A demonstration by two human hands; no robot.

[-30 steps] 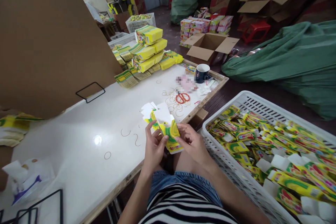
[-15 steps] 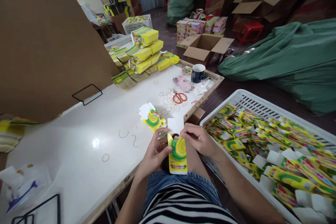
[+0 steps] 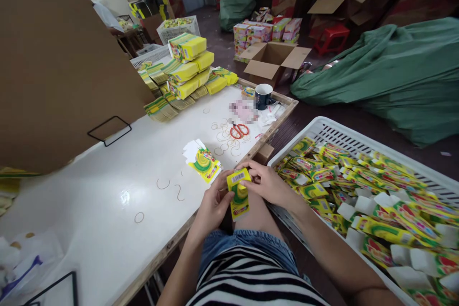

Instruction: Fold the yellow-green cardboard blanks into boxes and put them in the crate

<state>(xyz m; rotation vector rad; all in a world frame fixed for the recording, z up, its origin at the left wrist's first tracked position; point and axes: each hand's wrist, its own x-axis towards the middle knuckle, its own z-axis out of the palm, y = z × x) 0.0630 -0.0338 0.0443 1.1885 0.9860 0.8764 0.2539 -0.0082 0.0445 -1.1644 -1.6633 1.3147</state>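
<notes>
Lying on the white surface [image 3: 103, 210], left of the hands, a few flat yellow cartons [image 3: 203, 163] overlap, thin and probably bendy, easiest to lift by an edge. Beside them the left hand [image 3: 214, 203] holds the left edge of a small yellow box [image 3: 240, 209]; its grip is clamped there, thumb on the near face. The box is between the two hands, above the person's lap, its barcode panel uppermost. Being thin card, it should weigh very little and feel slightly slick, firm along the folds but easy to dent across the broad face, so the side edges look the safest place to hold. The right hand [image 3: 268, 182] has its fingers on the upper right of the box, a light grip near the barcode panel. Farther right, similar boxes fill a white basket [image 3: 320, 122], many with pale flaps sticking out that could crease if pressed.
</notes>
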